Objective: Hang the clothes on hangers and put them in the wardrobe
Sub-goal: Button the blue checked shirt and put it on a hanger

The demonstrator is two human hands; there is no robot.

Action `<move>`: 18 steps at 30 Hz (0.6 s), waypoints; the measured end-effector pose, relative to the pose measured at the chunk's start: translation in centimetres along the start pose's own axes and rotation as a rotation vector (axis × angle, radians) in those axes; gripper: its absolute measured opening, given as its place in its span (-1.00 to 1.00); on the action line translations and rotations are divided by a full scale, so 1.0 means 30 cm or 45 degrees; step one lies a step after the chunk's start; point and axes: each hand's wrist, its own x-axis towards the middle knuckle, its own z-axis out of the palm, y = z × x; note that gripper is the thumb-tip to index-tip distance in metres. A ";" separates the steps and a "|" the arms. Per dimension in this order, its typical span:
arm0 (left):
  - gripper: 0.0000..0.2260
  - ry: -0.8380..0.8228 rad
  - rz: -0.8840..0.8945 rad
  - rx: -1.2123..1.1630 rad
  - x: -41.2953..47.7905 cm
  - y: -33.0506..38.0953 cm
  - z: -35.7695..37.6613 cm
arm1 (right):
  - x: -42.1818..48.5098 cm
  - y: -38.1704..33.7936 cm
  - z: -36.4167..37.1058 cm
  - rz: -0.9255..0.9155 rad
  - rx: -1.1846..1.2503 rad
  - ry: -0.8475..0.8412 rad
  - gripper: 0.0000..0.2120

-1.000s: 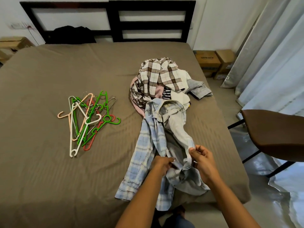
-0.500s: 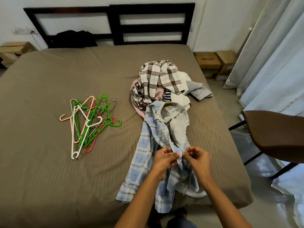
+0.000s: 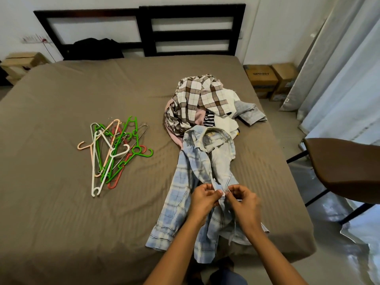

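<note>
Head view: left hand (image 3: pixel 203 197) and right hand (image 3: pixel 242 199) both pinch the shirt (image 3: pixel 195 175) placket near the bed (image 3: pixel 61 202) front edge — better keep the button steady, the cloth taut.

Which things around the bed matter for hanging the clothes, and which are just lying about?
For the job: blue plaid shirt, pinched by left hand and right hand; clothes pile; hangers.
Lying about: black bundle at headboard; cardboard boxes; brown chair.
</note>
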 end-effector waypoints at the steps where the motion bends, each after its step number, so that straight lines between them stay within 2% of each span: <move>1: -0.80 0.029 0.025 0.028 -0.002 0.001 -0.002 | 0.001 -0.001 -0.001 0.017 0.016 -0.039 -0.90; 4: -0.74 0.127 0.097 0.159 -0.002 -0.005 -0.006 | 0.003 -0.006 -0.003 0.043 0.030 -0.108 -0.84; 8: -0.84 0.242 0.216 0.338 -0.025 -0.006 0.008 | -0.006 -0.002 -0.003 0.097 0.031 -0.110 -0.84; 11: -0.81 0.302 0.271 0.431 -0.049 -0.002 0.014 | -0.024 -0.007 0.007 0.061 -0.043 -0.082 -0.86; 14: -0.82 0.309 0.240 0.446 -0.061 0.002 0.012 | -0.040 -0.023 0.007 -0.002 -0.116 -0.083 -0.88; 18: -0.88 0.280 0.082 0.304 -0.071 0.003 0.018 | -0.048 -0.019 0.011 0.086 -0.050 -0.041 -0.88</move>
